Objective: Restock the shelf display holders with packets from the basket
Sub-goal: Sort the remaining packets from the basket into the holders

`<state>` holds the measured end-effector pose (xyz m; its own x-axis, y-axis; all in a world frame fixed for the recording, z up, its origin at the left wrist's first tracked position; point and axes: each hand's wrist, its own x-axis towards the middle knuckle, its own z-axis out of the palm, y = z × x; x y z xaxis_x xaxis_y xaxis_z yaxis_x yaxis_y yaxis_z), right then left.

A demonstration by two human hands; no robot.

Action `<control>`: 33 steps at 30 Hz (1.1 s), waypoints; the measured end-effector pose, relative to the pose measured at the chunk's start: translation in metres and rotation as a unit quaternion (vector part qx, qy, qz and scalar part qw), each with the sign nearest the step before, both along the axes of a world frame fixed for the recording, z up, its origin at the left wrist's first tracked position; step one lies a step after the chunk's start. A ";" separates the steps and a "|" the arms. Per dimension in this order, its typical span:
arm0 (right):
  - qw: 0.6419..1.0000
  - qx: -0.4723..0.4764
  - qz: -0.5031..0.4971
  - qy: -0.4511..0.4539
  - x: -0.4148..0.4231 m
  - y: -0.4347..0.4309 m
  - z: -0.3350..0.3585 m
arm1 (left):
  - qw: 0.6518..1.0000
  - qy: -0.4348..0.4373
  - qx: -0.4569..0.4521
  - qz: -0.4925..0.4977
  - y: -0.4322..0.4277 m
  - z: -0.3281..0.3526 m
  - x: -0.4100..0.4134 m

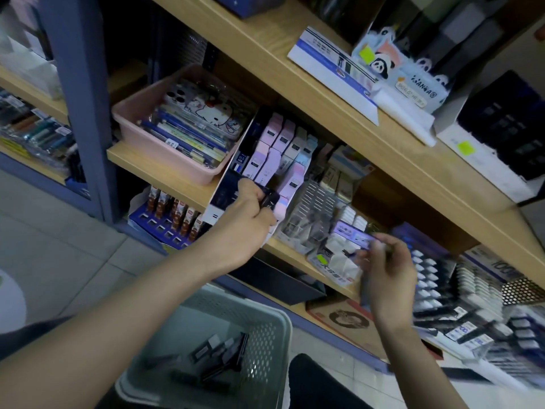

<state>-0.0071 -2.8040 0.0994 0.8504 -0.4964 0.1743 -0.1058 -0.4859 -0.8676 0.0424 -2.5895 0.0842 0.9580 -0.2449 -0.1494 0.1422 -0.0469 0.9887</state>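
My left hand (249, 214) grips a dark packet (269, 199) at the front lower edge of a tiered display holder (224, 196) filled with pastel pink, purple and blue packets (280, 149) on the middle shelf. My right hand (386, 270), blurred by motion, hovers in front of the same shelf further right, and its fingers seem to pinch a thin dark item that I cannot make out. Below me a grey perforated basket (265, 329) holds several dark packets (215, 358).
A pink tray (141, 128) of phone cases and stationery sits left of the holder. A clear plastic organiser (312, 208) and eraser boxes stand to its right. More display boxes fill the shelves above and below. A blue shelf post (85, 113) rises at the left.
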 end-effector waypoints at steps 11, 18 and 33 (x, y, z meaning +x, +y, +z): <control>0.978 -0.202 -0.011 0.041 -0.024 -0.063 -0.009 | 0.996 -0.065 0.030 -0.062 -0.051 0.007 -0.020; 0.936 -0.345 0.028 0.062 0.003 -0.079 -0.017 | 0.993 -0.075 0.053 -0.069 -0.064 0.003 -0.022; 0.938 -0.335 0.023 0.084 0.023 -0.076 -0.031 | 0.991 -0.082 0.049 -0.092 -0.075 0.001 -0.023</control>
<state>0.0157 -2.8803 0.0680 0.9115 -0.2860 0.2958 -0.1795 -0.9233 -0.3396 0.0197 -2.6647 0.0854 0.9119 -0.4095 -0.0277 -0.0395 -0.1547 0.9872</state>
